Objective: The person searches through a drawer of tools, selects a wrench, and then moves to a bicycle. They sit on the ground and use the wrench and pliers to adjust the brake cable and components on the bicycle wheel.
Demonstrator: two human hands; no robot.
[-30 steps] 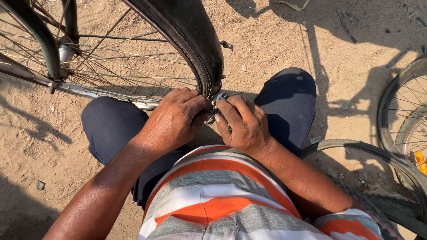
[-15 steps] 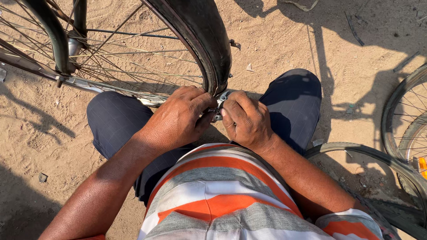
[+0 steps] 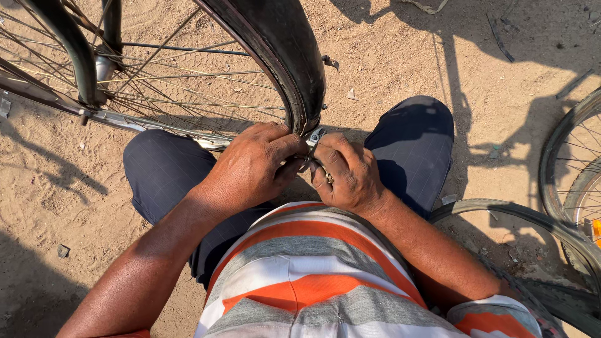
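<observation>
**Desk:** What does the centre of the frame show?

**Photographer:** A person squats on sandy ground (image 3: 476,81), knees apart in dark trousers (image 3: 163,175). Both hands meet at the lower edge of a black bicycle tyre (image 3: 282,50) that curves down from the top of the frame. The left hand (image 3: 250,166) is curled over the tyre's edge, fingers bent and pressed against the rim. The right hand (image 3: 347,172) is closed around a small metal tool (image 3: 315,136), whose shiny tip shows just above the knuckles, touching the tyre's lower end.

**Desk:** Can the contact point be seen?

**Photographer:** Barely. The two hands cover it, and the tyre hides the rim behind it. Whether the tool bites into the tyre or only lies against it cannot be told.

**Desk:** What surrounds the hands?

**Photographer:** In the upper left, spokes (image 3: 156,81) fan across the wheel, with a dark frame tube (image 3: 69,44) crossing them. Below the hands, an orange, white and grey striped shirt (image 3: 313,275) fills the bottom centre. At the right edge stands a second wheel (image 3: 573,169), and a loose tyre (image 3: 519,219) lies on the ground by the right forearm. Long shadows cross the upper right of the sand, and a small stone (image 3: 62,251) sits at the lower left.
</observation>
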